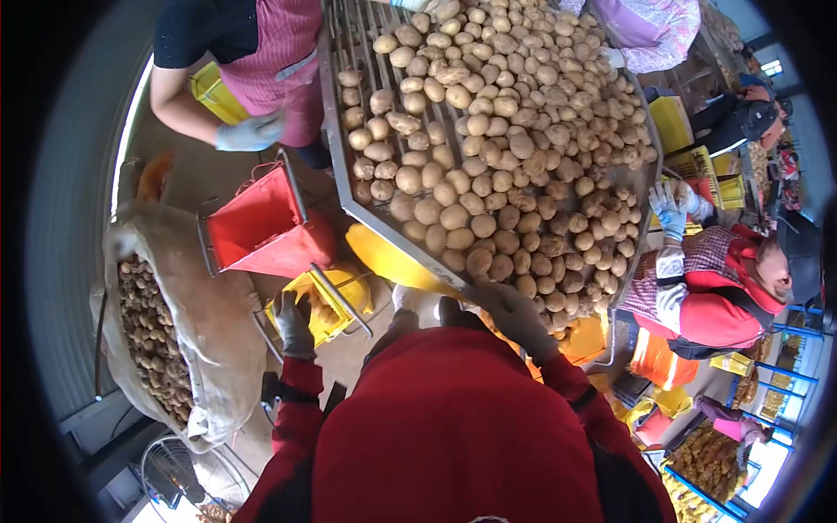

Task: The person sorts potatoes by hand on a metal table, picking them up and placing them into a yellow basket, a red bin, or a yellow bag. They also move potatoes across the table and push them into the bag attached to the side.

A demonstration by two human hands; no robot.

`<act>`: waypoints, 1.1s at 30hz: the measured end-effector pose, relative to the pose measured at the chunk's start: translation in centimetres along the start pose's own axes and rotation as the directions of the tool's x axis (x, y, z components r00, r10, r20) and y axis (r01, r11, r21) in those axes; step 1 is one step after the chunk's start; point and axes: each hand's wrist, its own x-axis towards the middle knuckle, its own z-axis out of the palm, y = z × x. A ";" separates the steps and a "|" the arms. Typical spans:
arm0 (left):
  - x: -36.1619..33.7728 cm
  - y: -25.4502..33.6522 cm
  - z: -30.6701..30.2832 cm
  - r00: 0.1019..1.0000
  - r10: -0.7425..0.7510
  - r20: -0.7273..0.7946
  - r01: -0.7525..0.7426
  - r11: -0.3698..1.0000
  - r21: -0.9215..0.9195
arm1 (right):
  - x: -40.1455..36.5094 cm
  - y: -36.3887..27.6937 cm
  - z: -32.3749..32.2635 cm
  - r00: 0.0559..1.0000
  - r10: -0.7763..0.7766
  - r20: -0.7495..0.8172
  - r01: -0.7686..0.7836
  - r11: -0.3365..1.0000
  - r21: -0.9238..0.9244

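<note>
My left hand [294, 326], in a dark grey glove, hangs over the edge of a yellow basket [356, 301] low on the left, its thumb and fingers apart. Some potatoes show inside that basket. My right hand [516, 321], gloved in grey, is at the near rim of the metal sorting table [384, 225], fingers stretched out beside the closest potatoes. A wide heap of potatoes [514, 131] covers most of the table, with bare slats showing at its left side. Under the near rim sits a yellow container [392, 257].
A red bin [266, 222] stands on a frame left of the table. Beyond it slumps a big pale sack [218, 322] of small potatoes. Gloved co-workers stand at the left [261, 78], far side [649, 35] and right [706, 288]. A wire fan [192, 475] is lower left.
</note>
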 end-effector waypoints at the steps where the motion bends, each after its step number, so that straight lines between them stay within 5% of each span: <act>1: -0.4 2.6 0.9 0.954 0.244 0.176 -0.301 0.768 0.566 | -0.7 0.4 -0.3 0.994 0.102 -0.025 -0.100 0.993 0.059; 2: -0.9 5.4 1.8 0.819 0.466 0.335 -0.458 0.179 0.871 | -0.9 1.0 -0.8 0.982 0.189 -0.019 -0.186 0.976 0.113; 3: -0.9 5.2 1.7 0.844 0.426 0.328 -0.442 0.202 0.874 | -1.1 3.9 -0.7 0.992 0.121 -0.040 -0.117 0.989 0.087; 4: -0.1 1.7 0.9 0.914 0.391 0.113 -0.291 0.434 0.853 | -1.2 5.8 -0.5 0.979 0.203 -0.026 -0.195 0.962 0.192; 5: -0.3 1.4 0.7 0.756 0.627 0.185 -0.404 0.225 0.887 | -1.3 8.3 -0.1 0.982 0.149 -0.117 -0.129 0.978 0.165; 6: -1.2 2.9 1.5 0.971 0.211 -0.110 -0.152 0.908 0.391 | -1.4 9.3 0.0 0.985 0.094 -0.141 -0.063 0.975 0.212; 7: -2.1 4.3 2.4 0.888 -0.271 -0.372 0.079 0.886 -0.457 | -1.7 9.3 -0.2 0.983 0.152 -0.104 -0.121 0.959 0.256; 8: -2.5 3.3 0.7 0.903 -0.261 -0.340 0.044 0.846 -0.532 | -1.9 7.3 -0.4 0.976 0.196 -0.091 -0.170 0.957 0.236; 10: -3.7 2.5 -0.6 0.817 -0.352 -0.457 0.169 0.904 -0.394 | -2.1 8.3 0.4 0.977 0.155 -0.147 -0.138 0.983 0.117; 13: -5.8 0.9 -2.2 0.738 -0.447 -0.506 0.217 0.867 -0.449 | -1.5 6.6 1.0 0.985 0.086 -0.147 -0.066 0.988 0.137; 17: -7.7 -3.1 -2.3 0.732 -0.475 -0.488 0.251 0.854 -0.455 | 0.4 7.1 2.5 0.976 -0.116 -0.186 0.046 0.938 -0.344; 19: -7.4 -6.5 -1.8 0.827 -0.272 -0.491 0.348 0.935 0.067 | 1.3 8.4 4.1 0.942 -0.287 -0.176 0.160 0.841 -0.518; 20: -6.9 -6.3 -1.1 0.878 -0.209 -0.431 0.378 0.854 0.357 | 1.6 9.3 4.8 0.887 -0.429 -0.172 0.253 0.762 -0.596; 21: -6.1 -6.1 -0.3 0.903 -0.225 -0.366 0.389 0.791 0.472 | 2.4 10.3 3.9 0.929 -0.365 0.055 0.283 0.607 -0.742; 22: -4.8 -4.9 0.5 0.920 -0.253 -0.299 0.386 0.717 0.581 | 2.5 11.5 4.1 0.934 -0.357 -0.018 0.222 0.617 -0.755; 25: 0.5 -17.7 -0.3 0.994 -0.070 0.089 -0.033 0.571 0.820 | 3.1 13.8 5.6 0.944 -0.235 -0.230 -0.012 0.674 -0.738; 27: 3.0 -18.9 0.1 0.981 -0.192 -0.008 0.147 0.722 0.676 | 3.3 13.9 6.0 0.896 -0.395 -0.201 0.095 0.614 -0.783; 28: 2.8 -19.0 0.0 0.952 -0.288 -0.100 0.303 0.932 0.200 | 3.2 14.1 6.2 0.863 -0.469 -0.188 0.140 0.580 -0.802; 29: 1.9 -19.7 -0.2 0.905 -0.407 -0.126 0.347 0.875 -0.337 | 3.0 14.3 6.6 0.880 -0.412 -0.235 0.118 0.669 -0.734; 31: 2.8 -21.0 0.6 0.881 -0.459 -0.118 0.449 0.888 -0.105 | 2.5 15.5 6.5 0.905 -0.289 -0.312 0.061 0.815 -0.577; 33: 4.3 -22.4 2.0 0.858 -0.503 -0.105 0.513 0.822 0.247 | 1.2 22.2 3.4 0.914 -0.300 -0.275 0.016 0.702 -0.712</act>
